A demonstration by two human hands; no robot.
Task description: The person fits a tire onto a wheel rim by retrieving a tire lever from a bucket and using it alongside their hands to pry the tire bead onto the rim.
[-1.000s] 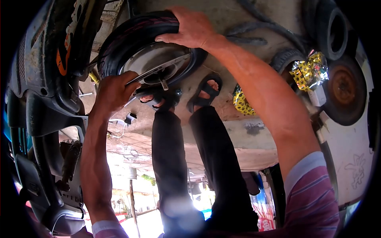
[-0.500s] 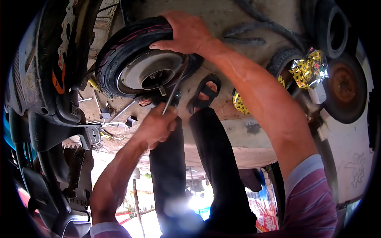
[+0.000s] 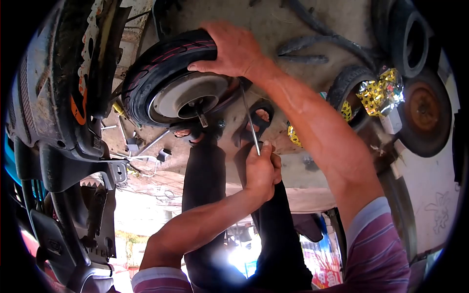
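A black tyre (image 3: 146, 78) with pinkish-red lines in its tread sits around a silver wheel hub (image 3: 178, 95), with a short axle (image 3: 202, 116) sticking out of the middle. My right hand (image 3: 234, 49) grips the tyre's upper right, thumb along the sidewall and fingers over the tread. In my closed left hand (image 3: 262, 168) is a slim metal tyre lever (image 3: 252, 122). Its far end reaches the right edge of the wheel beneath my right wrist; whether the tip is under the tyre bead cannot be made out.
A scooter body (image 3: 58, 107) stands close on the left. Scattered tools (image 3: 151, 141) lie on the ground beside my feet. To the right are a rusty-centred wheel (image 3: 422, 105), loose tyres (image 3: 413, 44), strips of black rubber (image 3: 332, 41) and yellow spotted wrapping (image 3: 378, 93).
My left hand has moved right with the tyre lever, which now slants the other way, its handle end to the right. My right hand keeps its grip on the tyre.
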